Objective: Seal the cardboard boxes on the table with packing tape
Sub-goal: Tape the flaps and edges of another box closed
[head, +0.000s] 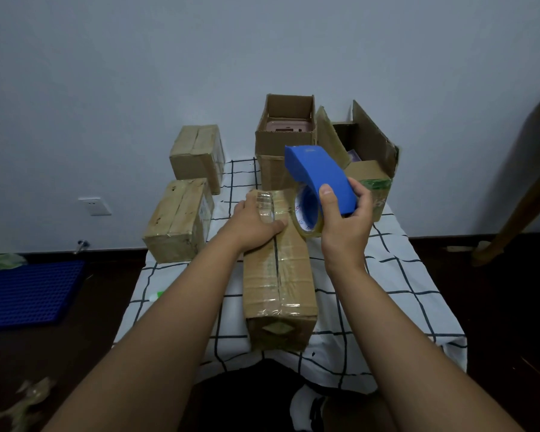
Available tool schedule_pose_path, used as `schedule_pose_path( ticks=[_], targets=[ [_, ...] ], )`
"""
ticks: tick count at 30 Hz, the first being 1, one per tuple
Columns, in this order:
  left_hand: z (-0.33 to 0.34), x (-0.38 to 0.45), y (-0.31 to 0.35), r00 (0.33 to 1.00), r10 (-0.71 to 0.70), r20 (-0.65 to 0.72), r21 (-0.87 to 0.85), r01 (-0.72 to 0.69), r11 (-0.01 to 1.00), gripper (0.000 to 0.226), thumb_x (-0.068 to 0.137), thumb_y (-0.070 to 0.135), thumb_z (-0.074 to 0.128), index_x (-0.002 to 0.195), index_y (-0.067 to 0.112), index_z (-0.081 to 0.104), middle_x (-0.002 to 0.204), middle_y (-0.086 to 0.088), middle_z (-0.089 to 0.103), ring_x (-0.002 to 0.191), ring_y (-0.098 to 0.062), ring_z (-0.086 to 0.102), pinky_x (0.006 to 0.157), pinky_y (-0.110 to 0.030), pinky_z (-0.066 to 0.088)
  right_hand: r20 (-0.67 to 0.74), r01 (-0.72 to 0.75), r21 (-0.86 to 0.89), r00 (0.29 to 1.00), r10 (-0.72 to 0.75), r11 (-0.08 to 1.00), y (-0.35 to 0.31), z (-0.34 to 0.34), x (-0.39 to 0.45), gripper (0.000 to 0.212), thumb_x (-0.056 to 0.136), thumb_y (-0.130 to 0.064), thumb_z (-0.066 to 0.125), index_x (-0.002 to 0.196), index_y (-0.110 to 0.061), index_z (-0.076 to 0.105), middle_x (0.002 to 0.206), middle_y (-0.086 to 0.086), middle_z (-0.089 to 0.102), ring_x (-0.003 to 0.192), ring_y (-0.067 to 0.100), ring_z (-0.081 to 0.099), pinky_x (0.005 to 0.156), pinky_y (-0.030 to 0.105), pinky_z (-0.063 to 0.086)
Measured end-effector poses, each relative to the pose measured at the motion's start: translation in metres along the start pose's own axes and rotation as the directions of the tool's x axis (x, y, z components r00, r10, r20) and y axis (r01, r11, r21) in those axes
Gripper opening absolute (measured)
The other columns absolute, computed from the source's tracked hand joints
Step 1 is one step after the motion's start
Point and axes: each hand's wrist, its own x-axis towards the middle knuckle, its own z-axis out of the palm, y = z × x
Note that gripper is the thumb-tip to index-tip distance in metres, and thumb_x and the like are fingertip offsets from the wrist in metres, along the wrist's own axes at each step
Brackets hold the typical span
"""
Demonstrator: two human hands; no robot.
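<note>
Count: 5 cardboard boxes, 1 tape dispenser. Landmark is the long box (279,272), closed, lying centre on the checked tablecloth (396,275), tape across its top seam. Left of it: two sealed boxes, near one (178,219) and far one (197,155). Beyond it: open box (286,132) with a pink item (289,126) inside. Beyond-right: second open box (363,160), flaps up, contents unclear. Left hand (256,224) presses flat on the long box's far end. Right hand (345,219) grips the blue tape dispenser (320,179), its clear tape roll (307,215) touching that far end.

A plain home room: bare wall (262,42) with a socket (94,206), checked cloth (387,275) over the table.
</note>
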Motion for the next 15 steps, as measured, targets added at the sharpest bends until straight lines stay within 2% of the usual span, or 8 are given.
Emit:
schedule_pose_path(
  ticks=[3, 5, 7, 10, 15],
  targets=[
    [-0.005, -0.006, -0.002, 0.997, 0.010, 0.078, -0.034, -0.008, 0.999, 0.094, 0.078, 0.050, 0.074, 0.152, 0.027, 0.021, 0.154, -0.009, 0.032, 0.140, -0.025, 0.035, 0.112, -0.045, 0.037, 0.041, 0.061, -0.064, 0.997, -0.058, 0.996, -0.002, 0.003, -0.006, 0.045, 0.087, -0.038, 0.073, 0.125, -0.029, 0.049, 0.115, -0.020, 0.053, 0.099, -0.016, 0.055, 0.076, 0.008, 0.047],
    [-0.006, -0.014, -0.005, 0.997, -0.003, 0.083, -0.016, 0.005, 1.000, 0.101, 0.078, 0.053, 0.074, 0.154, 0.034, 0.011, 0.162, -0.005, 0.014, 0.150, -0.022, 0.011, 0.118, -0.043, 0.024, 0.060, 0.080, -0.086, 0.995, -0.075, 0.993, -0.003, 0.004, -0.008, 0.046, 0.089, -0.035, 0.073, 0.127, -0.027, 0.048, 0.115, -0.021, 0.052, 0.098, -0.017, 0.054, 0.076, 0.007, 0.046],
    [-0.005, -0.024, -0.007, 0.998, 0.009, 0.061, 0.015, -0.009, 1.000, 0.106, 0.077, 0.055, 0.073, 0.155, 0.036, 0.004, 0.164, 0.000, 0.000, 0.150, -0.015, -0.006, 0.116, -0.038, 0.018, 0.067, 0.092, -0.101, 0.994, -0.085, 0.991, -0.004, 0.004, -0.008, 0.048, 0.089, -0.033, 0.073, 0.129, -0.022, 0.049, 0.114, -0.022, 0.052, 0.096, -0.019, 0.053, 0.075, 0.005, 0.045],
    [-0.002, -0.042, -0.009, 0.999, 0.035, 0.027, 0.058, -0.037, 0.998, 0.111, 0.074, 0.057, 0.074, 0.155, 0.037, 0.001, 0.164, 0.000, -0.009, 0.150, -0.015, -0.005, 0.116, -0.038, 0.019, 0.072, 0.115, -0.125, 0.992, -0.106, 0.986, -0.005, 0.004, -0.010, 0.048, 0.089, -0.029, 0.074, 0.129, -0.018, 0.050, 0.110, -0.023, 0.051, 0.092, -0.023, 0.053, 0.070, 0.001, 0.042],
    [0.001, -0.070, -0.011, 0.997, 0.064, 0.042, 0.122, -0.069, 0.990, 0.115, 0.073, 0.060, 0.073, 0.154, 0.039, -0.006, 0.163, 0.004, -0.015, 0.151, -0.022, 0.000, 0.117, -0.046, 0.023, 0.073, 0.114, -0.125, 0.992, -0.106, 0.986, -0.009, 0.007, -0.014, 0.047, 0.089, -0.033, 0.074, 0.128, -0.022, 0.050, 0.106, -0.025, 0.053, 0.091, -0.019, 0.056, 0.069, 0.003, 0.043]
  ],
)
